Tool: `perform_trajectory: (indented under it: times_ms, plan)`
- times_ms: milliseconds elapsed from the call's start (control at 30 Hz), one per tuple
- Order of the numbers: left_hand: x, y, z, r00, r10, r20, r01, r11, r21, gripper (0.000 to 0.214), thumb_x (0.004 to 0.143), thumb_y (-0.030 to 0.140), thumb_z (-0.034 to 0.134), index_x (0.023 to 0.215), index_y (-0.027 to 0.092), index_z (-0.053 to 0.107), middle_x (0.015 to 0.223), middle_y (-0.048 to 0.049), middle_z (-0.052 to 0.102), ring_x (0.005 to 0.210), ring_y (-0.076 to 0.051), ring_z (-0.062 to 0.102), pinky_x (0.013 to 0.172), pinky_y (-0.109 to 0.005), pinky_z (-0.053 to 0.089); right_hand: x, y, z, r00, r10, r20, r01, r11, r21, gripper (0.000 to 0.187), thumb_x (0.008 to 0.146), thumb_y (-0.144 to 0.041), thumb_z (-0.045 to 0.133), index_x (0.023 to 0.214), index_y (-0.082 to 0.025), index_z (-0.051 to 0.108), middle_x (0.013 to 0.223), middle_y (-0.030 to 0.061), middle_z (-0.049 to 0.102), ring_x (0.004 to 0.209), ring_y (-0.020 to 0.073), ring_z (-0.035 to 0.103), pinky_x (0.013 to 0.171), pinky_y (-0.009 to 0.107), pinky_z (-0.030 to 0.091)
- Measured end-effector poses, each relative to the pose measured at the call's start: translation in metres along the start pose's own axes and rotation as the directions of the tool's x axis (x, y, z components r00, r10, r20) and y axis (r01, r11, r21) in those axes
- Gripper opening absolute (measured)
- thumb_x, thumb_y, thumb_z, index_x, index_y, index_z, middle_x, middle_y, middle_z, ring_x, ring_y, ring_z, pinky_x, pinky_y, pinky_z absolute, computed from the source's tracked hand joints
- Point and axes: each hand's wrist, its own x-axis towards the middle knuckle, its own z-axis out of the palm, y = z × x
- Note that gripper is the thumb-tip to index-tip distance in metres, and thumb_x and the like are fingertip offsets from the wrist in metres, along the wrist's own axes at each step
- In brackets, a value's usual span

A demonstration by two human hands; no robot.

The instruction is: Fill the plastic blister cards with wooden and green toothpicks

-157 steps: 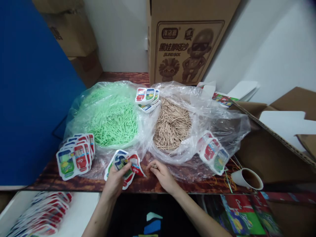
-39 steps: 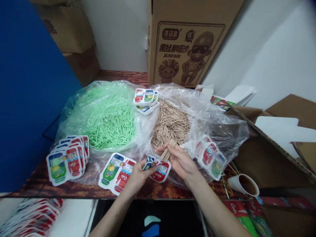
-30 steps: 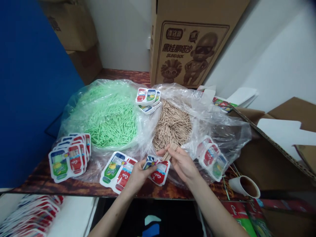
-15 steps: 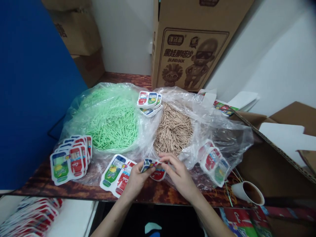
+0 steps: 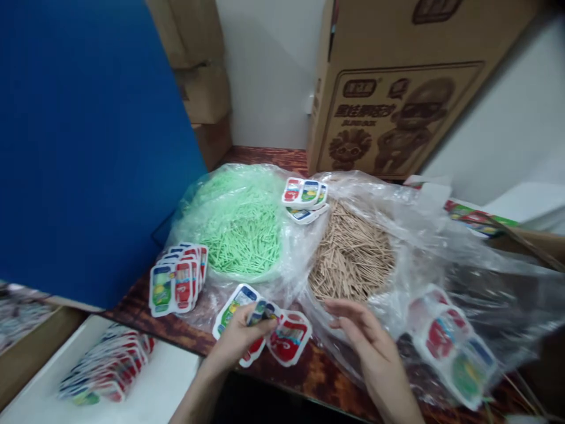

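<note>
Done: stacked packs (image 5: pixel 179 284) and a white tray (image 5: pixel 176 374) of more, left of the left grip, look finished
Left grip: left hand (image 5: pixel 238 341) pinched shut on a blister pack (image 5: pixel 289 340)
Remaining: likely much; green sticks (image 5: pixel 242 231) and tan sticks (image 5: pixel 351 259) heaped beyond both grips
Right grip: right hand (image 5: pixel 368 338) spread open, empty, beside that pack

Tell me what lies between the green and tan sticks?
A small stack of printed packs rests between the green sticks and tan sticks, seen in the head view.
</note>
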Motion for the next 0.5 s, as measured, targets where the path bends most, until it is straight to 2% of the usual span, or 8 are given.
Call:
perform_trajectory:
  times_ms: [67, 100, 167, 267, 333, 400, 433, 500]
  plan:
    - [-0.008, 0.01, -0.038, 0.989, 0.026, -0.149, -0.028, 1.0, -0.012, 0.027, 0.059, 0.033, 0.082, 0.074, 0.015, 0.069, 0.071, -0.0029, 0.072, 0.066, -0.019, 0.065, 0.066, -0.028, 0.052, 0.001, 0.015, -0.005, 0.992, 0.079, -0.094, -0.074, 0.996, 0.057, 0.031, 0.082, -0.047, 0.062, 0.099, -0.022, 0.067, 0.103, 0.0086, 0.07, 0.094, 0.024, 0.064, 0.082, 0.033, 0.052]
    - [-0.013, 0.013, -0.059, 0.964, 0.063, -0.26, -0.068, 0.998, -0.011, 0.029, 0.058, 0.035, 0.083, 0.074, 0.015, 0.068, 0.071, -0.0028, 0.072, 0.065, -0.019, 0.066, 0.065, -0.029, 0.052, 0.001, 0.024, -0.006, 0.985, 0.127, -0.118, -0.119, 0.99, 0.075, 0.033, 0.077, -0.05, 0.065, 0.094, -0.022, 0.068, 0.097, 0.0084, 0.071, 0.088, 0.0239, 0.064, 0.078, 0.033, 0.053]
    - [-0.019, 0.017, -0.1, 0.88, 0.119, -0.46, -0.132, 0.991, 0.004, 0.037, 0.055, 0.034, 0.085, 0.083, 0.015, 0.069, 0.079, -0.0045, 0.073, 0.071, -0.021, 0.068, 0.07, -0.031, 0.054, 0.001, 0.041, -0.007, 0.967, 0.225, -0.12, -0.212, 0.971, 0.107, 0.037, 0.069, -0.053, 0.071, 0.087, -0.02, 0.069, 0.086, 0.0082, 0.072, 0.079, 0.0244, 0.065, 0.072, 0.033, 0.054]
    - [-0.017, 0.018, -0.152, 0.741, 0.147, -0.655, -0.144, 0.988, 0.058, 0.051, 0.056, 0.04, 0.082, 0.096, 0.013, 0.067, 0.084, -0.0069, 0.073, 0.076, -0.025, 0.068, 0.075, -0.038, 0.055, -0.004, 0.06, -0.004, 0.944, 0.327, -0.042, -0.317, 0.937, 0.149, 0.04, 0.063, -0.054, 0.075, 0.082, -0.019, 0.07, 0.079, 0.0084, 0.073, 0.077, 0.0261, 0.066, 0.07, 0.034, 0.055]
    - [-0.008, 0.016, -0.176, 0.647, 0.228, -0.728, -0.009, 0.956, 0.292, 0.049, 0.062, 0.043, 0.076, 0.099, 0.013, 0.066, 0.085, -0.0075, 0.072, 0.082, -0.029, 0.067, 0.076, -0.041, 0.054, -0.007, 0.066, -0.001, 0.937, 0.348, -0.013, -0.342, 0.925, 0.166, 0.04, 0.065, -0.055, 0.074, 0.083, -0.019, 0.07, 0.078, 0.0082, 0.073, 0.077, 0.0255, 0.067, 0.069, 0.033, 0.054]
    - [0.003, 0.012, -0.19, 0.524, 0.4, -0.752, 0.254, 0.769, 0.586, 0.045, 0.07, 0.042, 0.067, 0.104, 0.013, 0.065, 0.095, -0.0119, 0.069, 0.096, -0.034, 0.063, 0.084, -0.045, 0.049, -0.009, 0.069, 0.001, 0.937, 0.35, -0.009, -0.344, 0.923, 0.172, 0.04, 0.066, -0.055, 0.074, 0.083, -0.019, 0.07, 0.077, 0.0079, 0.073, 0.075, 0.0246, 0.067, 0.068, 0.032, 0.054]
    - [0.008, 0.008, -0.194, 0.488, 0.479, -0.729, 0.363, 0.649, 0.669, 0.047, 0.074, 0.042, 0.061, 0.111, 0.012, 0.062, 0.104, -0.0152, 0.067, 0.103, -0.036, 0.06, 0.088, -0.047, 0.047, -0.009, 0.069, 0.002, 0.937, 0.35, -0.008, -0.343, 0.923, 0.174, 0.04, 0.066, -0.055, 0.074, 0.082, -0.019, 0.07, 0.076, 0.0079, 0.073, 0.074, 0.0245, 0.067, 0.068, 0.032, 0.053]
    - [0.014, -0.001, -0.197, 0.466, 0.565, -0.681, 0.479, 0.485, 0.731, 0.055, 0.082, 0.042, 0.052, 0.126, 0.01, 0.053, 0.117, -0.0206, 0.061, 0.112, -0.038, 0.055, 0.093, -0.049, 0.043, -0.009, 0.068, 0.005, 0.936, 0.352, 0.004, -0.347, 0.92, 0.18, 0.039, 0.066, -0.054, 0.074, 0.081, -0.019, 0.07, 0.076, 0.0081, 0.073, 0.073, 0.0243, 0.067, 0.068, 0.033, 0.053]
